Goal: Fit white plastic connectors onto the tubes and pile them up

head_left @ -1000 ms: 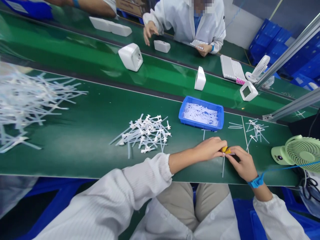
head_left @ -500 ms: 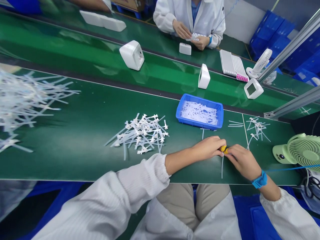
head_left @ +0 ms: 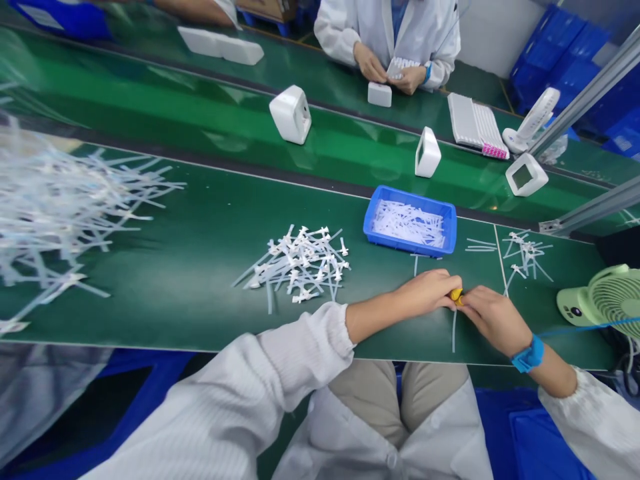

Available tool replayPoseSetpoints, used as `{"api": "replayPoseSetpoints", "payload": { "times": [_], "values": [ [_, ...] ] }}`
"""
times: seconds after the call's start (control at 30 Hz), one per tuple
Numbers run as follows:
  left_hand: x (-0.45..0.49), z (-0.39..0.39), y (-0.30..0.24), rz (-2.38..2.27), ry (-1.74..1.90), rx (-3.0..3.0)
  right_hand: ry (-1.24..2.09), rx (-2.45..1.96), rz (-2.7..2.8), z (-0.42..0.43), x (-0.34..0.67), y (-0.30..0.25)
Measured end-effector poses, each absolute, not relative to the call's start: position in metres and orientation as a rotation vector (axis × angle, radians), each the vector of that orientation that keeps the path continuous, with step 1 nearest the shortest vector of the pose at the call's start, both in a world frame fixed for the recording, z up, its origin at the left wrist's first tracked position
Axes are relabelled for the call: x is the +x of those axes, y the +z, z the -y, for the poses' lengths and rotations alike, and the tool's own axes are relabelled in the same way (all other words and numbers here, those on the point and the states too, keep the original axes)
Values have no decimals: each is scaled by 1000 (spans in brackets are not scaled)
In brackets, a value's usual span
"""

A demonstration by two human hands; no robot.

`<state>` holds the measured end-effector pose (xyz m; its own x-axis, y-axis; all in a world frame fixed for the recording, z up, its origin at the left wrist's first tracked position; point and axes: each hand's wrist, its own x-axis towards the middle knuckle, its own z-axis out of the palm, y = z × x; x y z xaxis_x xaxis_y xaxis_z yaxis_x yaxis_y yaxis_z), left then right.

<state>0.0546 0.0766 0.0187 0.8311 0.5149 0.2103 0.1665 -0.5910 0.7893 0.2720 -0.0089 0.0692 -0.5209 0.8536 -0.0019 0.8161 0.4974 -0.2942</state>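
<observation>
My left hand [head_left: 434, 292] and my right hand [head_left: 494, 318] meet over the front part of the green bench. Both are closed, with the fingertips pinched on a small yellow piece [head_left: 457, 297] between them. Fingers cover most of it, so its exact kind does not show. Below it, a thin translucent tube [head_left: 454, 332] points toward the bench's front edge; its upper end is hidden at my fingers. Just behind my left hand lies another short tube [head_left: 415, 265]. A blue tray [head_left: 367, 230] full of small white pieces stands beyond my hands.
A pile of tubes with white fittings [head_left: 303, 263] lies left of my forearm, a larger heap [head_left: 65, 207] farther left. More fitted tubes [head_left: 527, 257] and a green fan [head_left: 607, 300] are right. White housings [head_left: 293, 115] stand on the belt; a co-worker's hands [head_left: 410, 79] are across.
The view has shifted, so bench items appear farther right. The white housings on the belt have moved right relative to the bench. My hands keep their pinch on the yellow piece.
</observation>
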Motion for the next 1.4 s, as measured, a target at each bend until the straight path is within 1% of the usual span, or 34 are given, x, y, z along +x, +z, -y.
{"api": "replayPoseSetpoints", "payload": {
  "times": [0.17, 0.33, 0.5, 0.63, 0.83, 0.97, 1.07, 1.13, 1.27, 1.4],
  "values": [
    [54, -76, 18, -494, 542, 2207, 442, -1502, 2501, 16, 274, 74],
    [56, -76, 16, -500, 536, 2207, 403, -1611, 2402, 26, 269, 70],
    [56, -75, 16, -514, 533, 2186, 264, -1670, 2491, 22, 264, 65],
    [56, -75, 12, -513, 556, 2189, 229, -1671, 2573, 18, 265, 65],
    [58, -76, 8, -521, 551, 2206, 312, -1672, 2576, 14, 263, 60],
    [56, -75, 11, -537, 543, 2202, 490, -1672, 2481, 10, 266, 62],
    [53, -75, 13, -509, 594, 2156, 759, -1593, 2222, 7, 280, 67],
    [53, -74, 13, -489, 656, 2029, 874, -1565, 1916, 5, 291, 69],
    [60, -72, 13, -532, 792, 1597, 931, -1461, 1205, 3, 296, 58],
    [64, -72, 14, -546, 872, 1362, 1020, -1270, 819, 10, 259, 30]
  ]
}}
